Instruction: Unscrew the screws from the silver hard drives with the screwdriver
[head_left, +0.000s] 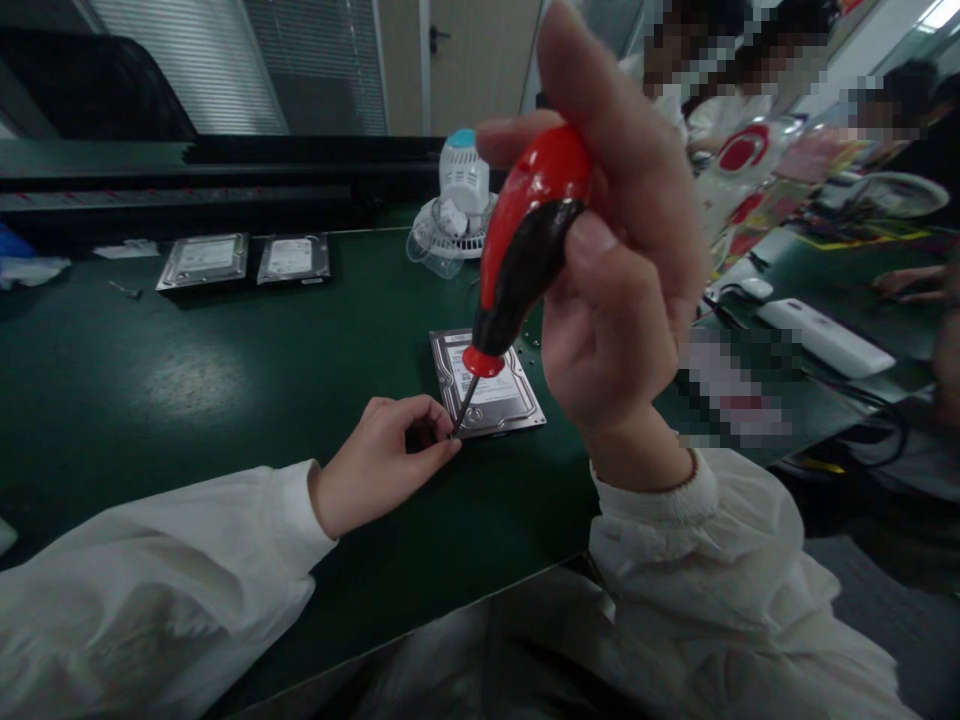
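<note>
Raised close to the camera, my right hand is wrapped round the red and black handle of a screwdriver. Its thin shaft slants down to the near left corner of a hard drive, which lies label up on the green table. At that same corner my left hand is closed, thumb and forefinger brought together beside the screwdriver's tip. Whatever sits between those fingertips is too small to make out. Part of the drive's far side is hidden behind the screwdriver handle.
Two more hard drives, one beside another, lie at the back left. A small white fan stands at the back centre. Tiny screws are scattered right of the drive. Rightward are a white power strip, cables and other people.
</note>
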